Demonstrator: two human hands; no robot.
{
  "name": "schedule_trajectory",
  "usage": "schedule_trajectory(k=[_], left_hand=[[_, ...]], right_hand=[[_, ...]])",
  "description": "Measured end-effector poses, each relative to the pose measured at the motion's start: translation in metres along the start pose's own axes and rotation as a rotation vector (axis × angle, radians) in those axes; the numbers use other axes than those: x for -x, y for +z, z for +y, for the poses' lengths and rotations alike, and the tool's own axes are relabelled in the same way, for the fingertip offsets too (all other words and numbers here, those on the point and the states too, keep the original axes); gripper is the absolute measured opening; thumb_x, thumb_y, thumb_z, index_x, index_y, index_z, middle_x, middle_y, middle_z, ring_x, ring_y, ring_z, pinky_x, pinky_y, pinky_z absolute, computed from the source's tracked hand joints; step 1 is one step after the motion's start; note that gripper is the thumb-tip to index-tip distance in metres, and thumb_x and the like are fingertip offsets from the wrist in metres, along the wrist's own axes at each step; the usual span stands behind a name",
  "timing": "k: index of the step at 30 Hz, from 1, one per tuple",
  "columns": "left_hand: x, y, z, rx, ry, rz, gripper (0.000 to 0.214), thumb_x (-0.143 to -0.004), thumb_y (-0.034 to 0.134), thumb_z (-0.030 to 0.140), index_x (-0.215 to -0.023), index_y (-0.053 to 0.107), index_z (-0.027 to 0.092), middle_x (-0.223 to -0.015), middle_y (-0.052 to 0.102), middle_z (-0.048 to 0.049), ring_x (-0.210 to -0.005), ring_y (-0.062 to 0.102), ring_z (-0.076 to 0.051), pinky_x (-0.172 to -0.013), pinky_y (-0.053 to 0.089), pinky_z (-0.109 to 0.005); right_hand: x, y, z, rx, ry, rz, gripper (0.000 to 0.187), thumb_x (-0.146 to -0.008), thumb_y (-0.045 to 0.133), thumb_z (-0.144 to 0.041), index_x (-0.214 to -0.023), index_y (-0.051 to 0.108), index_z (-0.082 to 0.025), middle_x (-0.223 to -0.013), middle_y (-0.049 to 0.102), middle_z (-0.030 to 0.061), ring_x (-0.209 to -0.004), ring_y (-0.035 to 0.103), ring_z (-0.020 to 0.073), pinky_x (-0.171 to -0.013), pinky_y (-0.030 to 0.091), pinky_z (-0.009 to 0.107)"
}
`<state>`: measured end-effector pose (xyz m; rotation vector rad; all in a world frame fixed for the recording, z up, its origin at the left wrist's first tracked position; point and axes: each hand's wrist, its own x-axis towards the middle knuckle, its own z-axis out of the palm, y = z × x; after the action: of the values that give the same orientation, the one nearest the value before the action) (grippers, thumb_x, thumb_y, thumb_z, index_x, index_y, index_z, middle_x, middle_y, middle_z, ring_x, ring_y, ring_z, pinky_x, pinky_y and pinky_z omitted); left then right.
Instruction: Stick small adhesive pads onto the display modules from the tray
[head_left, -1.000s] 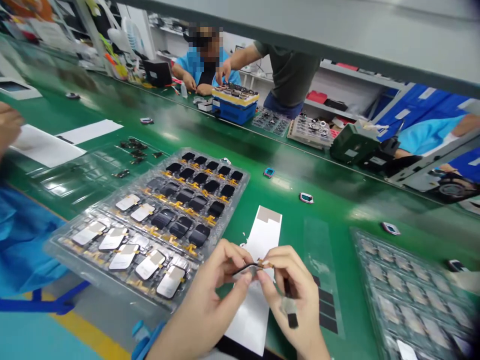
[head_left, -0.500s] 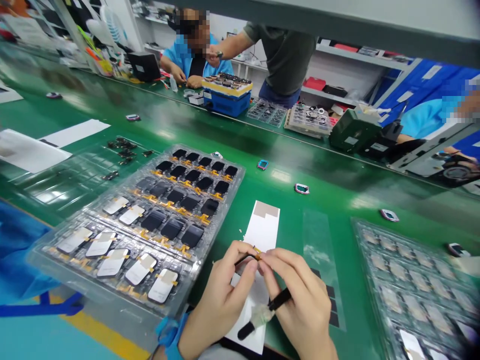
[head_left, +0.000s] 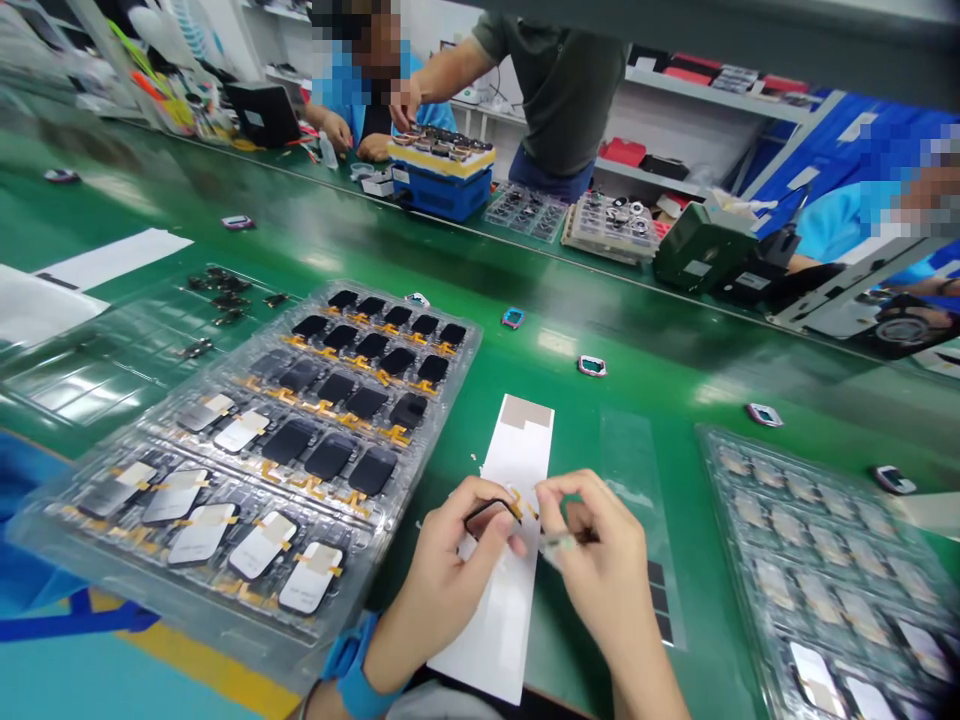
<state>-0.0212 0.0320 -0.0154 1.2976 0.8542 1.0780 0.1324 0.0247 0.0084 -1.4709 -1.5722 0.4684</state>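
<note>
Pinching a thin black curved strip (head_left: 486, 514) between thumb and fingers, the left hand (head_left: 452, 556) sits low over a long white paper sheet (head_left: 498, 630), a bright blue wristband (head_left: 352, 655) around its wrist. The right hand (head_left: 598, 565) is narrowly closed on a small pale item (head_left: 559, 547) (too blurred to name), its fingertips (head_left: 543, 497) just beside a tiny amber flex tab (head_left: 516, 497) at the end of the strip. The paper sheet lies flat on a glossy green workbench mat (head_left: 645, 385), directly beneath both hands. To its left, a large clear plastic blister tray (head_left: 187, 610) holds rows of black and silver-backed panels with orange tabs. To its right is a second clear tray (head_left: 709, 520) of grey panels. Small pink-framed parts (head_left: 592, 366) lie scattered on the mat beyond. Across the bench, a person in a blue smock (head_left: 341, 75) works with both hands down, while a person in an olive T-shirt (head_left: 559, 90) reaches one hand (head_left: 403, 103) over a blue bin with a yellow-rimmed tray on top (head_left: 441, 195).
</note>
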Motion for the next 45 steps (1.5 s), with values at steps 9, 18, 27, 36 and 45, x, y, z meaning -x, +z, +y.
schedule_trajectory(k=[9, 18, 27, 36, 45], left_hand=[[0.004, 0.005, -0.003, 0.172, -0.078, -0.062, 0.022, -0.100, 0.051, 0.045, -0.095, 0.046, 0.024, -0.061, 0.048, 0.0064, -0.056, 0.044, -0.012, -0.055, 0.035, -0.023], [0.003, 0.002, -0.003, 0.020, -0.010, -0.066, 0.014, -0.100, 0.052, 0.033, -0.094, 0.045, 0.024, -0.067, 0.047, 0.0062, -0.057, 0.045, -0.011, -0.057, 0.036, -0.023], [0.005, 0.000, -0.003, 0.014, -0.069, -0.143, 0.019, -0.104, 0.042, 0.042, -0.098, 0.041, 0.024, -0.070, 0.040, 0.0065, -0.062, 0.039, -0.012, -0.059, 0.032, -0.025], [0.005, 0.002, -0.007, 0.135, -0.166, -0.155, 0.020, -0.104, 0.041, 0.045, -0.104, 0.039, 0.025, -0.072, 0.044, 0.0070, -0.067, 0.042, -0.012, -0.065, 0.034, -0.024], [0.004, 0.005, -0.010, 0.078, -0.149, -0.132, 0.016, -0.105, 0.042, 0.039, -0.101, 0.037, 0.024, -0.071, 0.044, 0.0073, -0.062, 0.042, -0.011, -0.057, 0.034, -0.022]], right_hand=[[-0.004, 0.000, 0.004, -0.639, 0.506, -0.347, 0.038, -0.073, 0.076, -0.053, -0.071, 0.066, -0.016, -0.045, 0.043, -0.0078, -0.040, 0.023, 0.0041, -0.042, 0.017, 0.020], [-0.001, -0.002, 0.004, -0.671, 0.496, -0.355, 0.036, -0.074, 0.076, -0.049, -0.065, 0.067, -0.015, -0.047, 0.040, -0.0070, -0.046, 0.019, 0.0043, -0.044, 0.015, 0.021], [0.002, -0.003, 0.005, -0.514, 0.499, -0.343, 0.035, -0.077, 0.071, -0.049, -0.067, 0.065, -0.016, -0.044, 0.027, -0.0104, -0.044, 0.016, 0.0052, -0.045, 0.012, 0.023], [0.004, -0.001, -0.004, -0.462, 0.397, -0.210, 0.019, -0.079, 0.071, -0.034, -0.069, 0.067, -0.018, -0.045, 0.032, -0.0109, -0.044, 0.018, 0.0053, -0.046, 0.024, 0.022], [0.007, 0.001, -0.001, -0.436, 0.396, -0.199, 0.024, -0.082, 0.069, -0.039, -0.069, 0.064, -0.020, -0.051, 0.049, -0.0055, -0.050, 0.041, 0.0095, -0.052, 0.033, 0.023]])
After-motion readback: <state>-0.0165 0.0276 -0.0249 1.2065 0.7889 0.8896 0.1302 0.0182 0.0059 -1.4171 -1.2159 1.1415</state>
